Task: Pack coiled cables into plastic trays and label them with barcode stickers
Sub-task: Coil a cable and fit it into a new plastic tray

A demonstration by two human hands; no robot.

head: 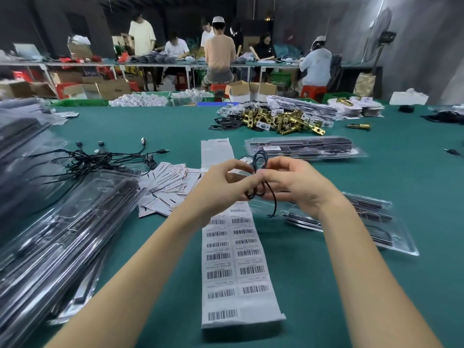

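Both hands are raised over the green table (326, 285), just above the upper part of the barcode sticker sheet (236, 259). The left hand (221, 187) and the right hand (293, 183) each pinch one thin black cable (261, 172) between curled fingers, fingertips nearly meeting. The cable forms one small loop above the hands and another below them, with a loose end hanging down over the sheet's right edge.

The sticker sheet is one long white strip lying lengthwise away from the person, with two columns of barcode labels; the far end looks mostly peeled.

Right of the sheet, partly hidden behind the right wrist, lie clear plastic trays (371, 222) with dark contents, at least two overlapping. Beyond the right hand, further from the person than the sheet's top, sits one more small stack of filled trays (303, 148).

Left of the sheet is a loose scatter of white printed cards (165, 189), too many to count. Further left, a tangle of black cables (100, 159) with several plugs showing, and a large blurred pile of stacked clear trays (50, 242) along the table's left edge.

Past the sheet's far end lies a heap of brass latch parts (283, 120). In the background, about seven people work at another long bench.
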